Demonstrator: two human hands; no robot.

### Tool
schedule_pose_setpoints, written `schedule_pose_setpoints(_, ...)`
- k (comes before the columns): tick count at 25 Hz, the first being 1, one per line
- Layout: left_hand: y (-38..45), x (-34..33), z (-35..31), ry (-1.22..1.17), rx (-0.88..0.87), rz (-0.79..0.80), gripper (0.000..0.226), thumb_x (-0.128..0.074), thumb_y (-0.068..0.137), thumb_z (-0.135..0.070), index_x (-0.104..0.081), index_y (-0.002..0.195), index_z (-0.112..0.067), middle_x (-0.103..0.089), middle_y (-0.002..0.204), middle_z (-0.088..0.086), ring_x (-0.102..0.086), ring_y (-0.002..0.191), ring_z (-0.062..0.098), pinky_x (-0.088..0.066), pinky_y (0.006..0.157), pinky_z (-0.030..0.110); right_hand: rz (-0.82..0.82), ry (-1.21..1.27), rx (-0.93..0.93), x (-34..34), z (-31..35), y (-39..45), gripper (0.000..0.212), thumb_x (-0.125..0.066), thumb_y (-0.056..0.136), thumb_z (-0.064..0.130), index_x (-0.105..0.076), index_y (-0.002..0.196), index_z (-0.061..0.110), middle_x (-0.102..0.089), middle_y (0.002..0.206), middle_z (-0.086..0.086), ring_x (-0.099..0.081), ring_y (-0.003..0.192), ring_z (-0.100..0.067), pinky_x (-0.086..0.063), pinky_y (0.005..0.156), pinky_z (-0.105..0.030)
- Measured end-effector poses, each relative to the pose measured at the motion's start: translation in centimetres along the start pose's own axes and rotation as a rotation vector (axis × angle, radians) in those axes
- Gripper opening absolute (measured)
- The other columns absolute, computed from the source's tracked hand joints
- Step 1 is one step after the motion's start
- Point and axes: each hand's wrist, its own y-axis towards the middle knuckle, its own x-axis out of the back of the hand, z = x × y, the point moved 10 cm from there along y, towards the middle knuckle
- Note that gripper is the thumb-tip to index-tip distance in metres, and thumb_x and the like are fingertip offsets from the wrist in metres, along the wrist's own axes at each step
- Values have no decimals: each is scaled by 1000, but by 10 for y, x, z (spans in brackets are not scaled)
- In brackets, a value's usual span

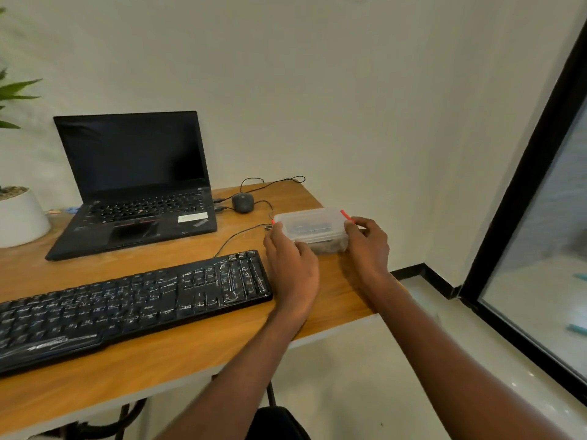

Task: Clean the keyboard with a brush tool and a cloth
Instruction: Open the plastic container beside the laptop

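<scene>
Centrally, the black keyboard (pixel 127 309) lies at a slant along the near edge of the wooden desk (pixel 197 354), its keys under a clear, creased film; its cable (pixel 241 233) runs back toward the laptop (pixel 133 185). Just right of the keyboard stands a translucent plastic box (pixel 313 228) with red latches (pixel 345 215) at its two ends, its dark contents indistinct. The left hand (pixel 290 268) holds the box's left end, fingers curled against its side; the right hand (pixel 368 246) grips the right end, fingers by the red latch. Behind the box a dark wired mouse (pixel 243 202) rests beside the open laptop, whose screen is dark. A white planter (pixel 20 217) stands at far left.
</scene>
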Motion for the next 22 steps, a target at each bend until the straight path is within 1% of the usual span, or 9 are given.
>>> schedule_pose_setpoints(2, 9, 2, 11, -85, 48, -44, 53, -50, 105, -20, -39, 156, -10, -45, 152, 10, -49, 135, 28, -45, 115, 46, -8, -38, 13, 0, -2, 6, 26, -60, 102, 37, -69, 123, 25, -69, 112, 7, -66, 102, -10, -58, 93, -36)
schedule_pose_setpoints(4, 15, 4, 22, -145, 123, -62, 54, -51, 101, -25, -42, 153, -9, -52, 144, 11, -54, 128, 29, -50, 107, 52, 0, -69, 42, -2, -1, 7, 25, -60, 101, 41, -70, 120, 28, -70, 109, 9, -67, 98, -8, -60, 90, -36)
schedule_pose_setpoints(8, 17, 10, 27, -185, 138, -68, 61, -51, 96, -35, -44, 152, -13, -57, 141, 8, -58, 124, 27, -53, 104, 51, 14, -98, 77, -6, 3, 3, 25, -61, 101, 43, -71, 119, 29, -71, 106, 9, -68, 96, -8, -57, 84, -27)
schedule_pose_setpoints(10, 20, 14, 28, -174, 128, -60, 52, -52, 100, -30, -46, 149, -13, -58, 138, 6, -58, 122, 26, -53, 101, 48, 17, -92, 74, -6, 2, 4, 26, -61, 101, 43, -71, 120, 28, -71, 107, 9, -68, 95, -7, -57, 83, -26)
schedule_pose_setpoints(13, 25, 24, 32, -150, 127, -77, 34, -50, 105, -28, -55, 137, -16, -62, 127, 2, -61, 113, 25, -53, 94, 43, 27, -108, 79, -8, 0, 2, 28, -61, 102, 43, -71, 121, 27, -70, 106, 10, -66, 93, -4, -53, 75, -19)
schedule_pose_setpoints(16, 32, 26, 35, -164, 141, -93, 24, -50, 99, -36, -57, 118, -23, -67, 111, 4, -65, 101, 27, -56, 88, 51, 7, -98, 43, -8, 0, 7, 30, -63, 97, 53, -73, 111, 29, -73, 100, 11, -70, 91, -10, -56, 76, -27)
schedule_pose_setpoints(18, 37, 24, 40, -202, 204, -120, 13, -56, 101, -31, -55, 110, -21, -68, 105, 5, -67, 96, 29, -57, 82, 50, 13, -76, -33, -9, -4, 16, 39, -66, 91, 61, -75, 106, 27, -76, 98, 8, -74, 89, -17, -64, 77, -39)
schedule_pose_setpoints(19, 40, 23, 43, -225, 243, -147, 9, -58, 102, -27, -55, 107, -20, -68, 103, 6, -67, 93, 29, -57, 80, 49, 33, -42, -71, -11, -7, 21, 39, -68, 91, 60, -76, 106, 25, -77, 98, 5, -76, 89, -19, -65, 75, -42)
schedule_pose_setpoints(22, 48, 20, 50, -245, 295, -200, 7, -59, 102, -23, -56, 105, -17, -66, 95, 4, -64, 83, 25, -57, 77, 51, 56, -41, -59, -14, -10, 26, 33, -72, 93, 52, -78, 103, 22, -78, 95, 4, -77, 82, -17, -66, 70, -38)
